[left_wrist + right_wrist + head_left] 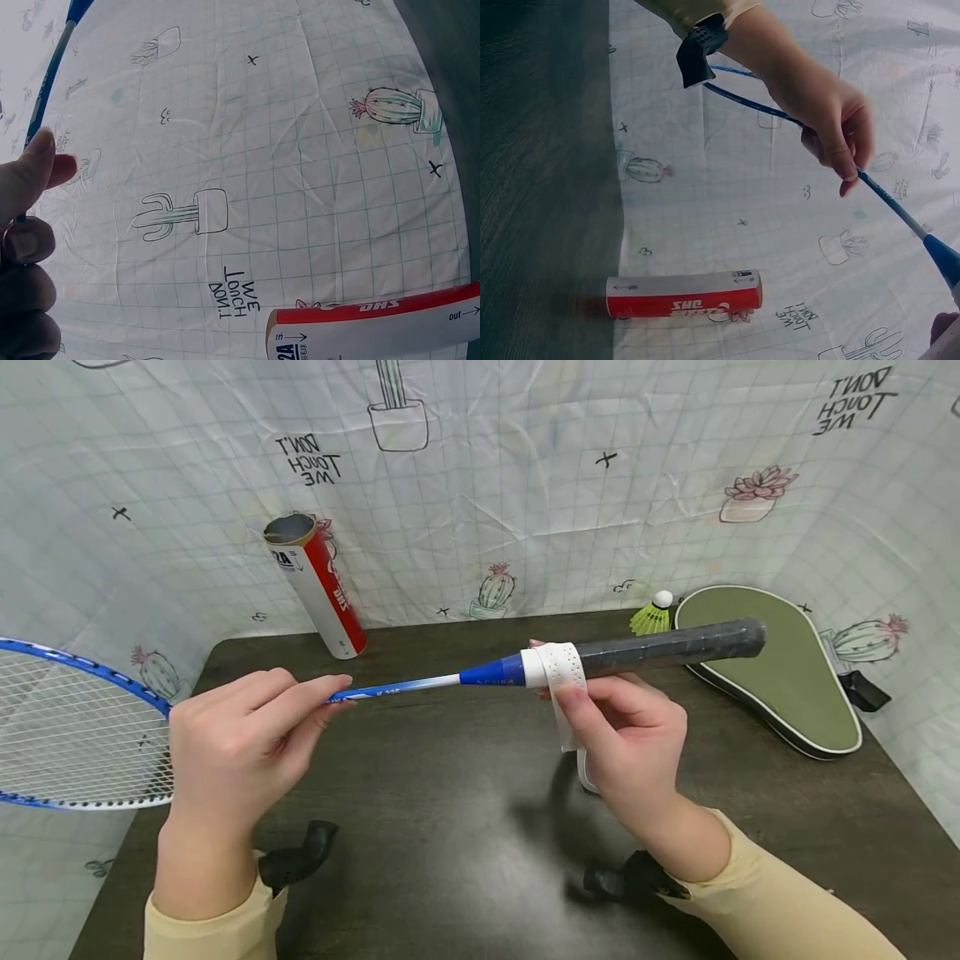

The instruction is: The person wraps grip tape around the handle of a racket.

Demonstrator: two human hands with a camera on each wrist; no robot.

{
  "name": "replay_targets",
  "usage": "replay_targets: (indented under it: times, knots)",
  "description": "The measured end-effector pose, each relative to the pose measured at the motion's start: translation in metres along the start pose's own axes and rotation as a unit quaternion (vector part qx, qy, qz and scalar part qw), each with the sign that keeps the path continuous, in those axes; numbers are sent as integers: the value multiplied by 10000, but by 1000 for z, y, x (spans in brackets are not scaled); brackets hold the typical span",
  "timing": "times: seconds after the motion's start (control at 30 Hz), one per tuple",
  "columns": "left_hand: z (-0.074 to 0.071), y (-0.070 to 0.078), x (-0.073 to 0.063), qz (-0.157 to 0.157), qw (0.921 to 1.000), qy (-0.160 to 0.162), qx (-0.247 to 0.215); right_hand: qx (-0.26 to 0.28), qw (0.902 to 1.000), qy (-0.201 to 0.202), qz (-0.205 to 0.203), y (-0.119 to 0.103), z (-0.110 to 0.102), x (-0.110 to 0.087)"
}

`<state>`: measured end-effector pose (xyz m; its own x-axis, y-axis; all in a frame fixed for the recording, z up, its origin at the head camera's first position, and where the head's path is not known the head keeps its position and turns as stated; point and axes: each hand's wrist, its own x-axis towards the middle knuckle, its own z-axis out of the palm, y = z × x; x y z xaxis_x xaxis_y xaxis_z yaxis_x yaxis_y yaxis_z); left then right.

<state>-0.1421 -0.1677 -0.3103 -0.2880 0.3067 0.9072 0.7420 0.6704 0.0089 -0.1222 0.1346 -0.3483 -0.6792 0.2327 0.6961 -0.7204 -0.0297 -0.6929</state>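
Note:
A blue and white badminton racket (491, 672) is held level above the table, its strung head at the left and its dark grey handle at the right. My left hand (240, 739) pinches the shaft between thumb and fingertips, also visible in the left wrist view. With my right hand (637, 735) I pinch a white perforated grip tape (566, 668) against the lower end of the handle, just right of the blue cone. A loose end of the tape hangs down below the racket. In the right wrist view, the left hand (829, 120) grips the shaft.
A red and white shuttlecock tube (318, 589) stands upright at the back left. Near the back right lie a yellow shuttlecock (652, 614) and a green racket cover (780, 677). Part of a white-edged object (587, 774) shows behind the right hand. Patterned cloth surrounds the dark table (435, 860).

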Motion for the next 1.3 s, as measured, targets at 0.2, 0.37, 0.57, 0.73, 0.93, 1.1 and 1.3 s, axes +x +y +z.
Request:
replay_targets:
  times: [0.2, 0.37, 0.57, 0.73, 0.93, 1.1, 1.3]
  knots:
    - [-2, -1, -2, -75, 9993, -348, -106, -133, 9998, 98, -124, 0, 2, 1]
    - [-2, 0, 0, -2, 9984, -554, -78, -204, 9993, 271, -147, 2, 0, 1]
    - [-6, -3, -2, 50, 9965, -765, -330, -359, 9989, 287, -14, 2, -2, 0]
    - [-7, -5, -3, -35, 9973, -537, -502, -207, 9991, 1, 358, 1, -1, 0]
    - [-7, -3, -1, -210, 9985, -349, -376, 57, 9991, -226, 341, 1, 1, 0]
    - [-9, -2, -1, -295, 9983, -474, -161, 112, 9992, -204, 313, 3, 1, -1]
    - [-12, -3, -2, -350, 9962, -793, -49, -393, 9990, -12, 198, 4, 2, 0]
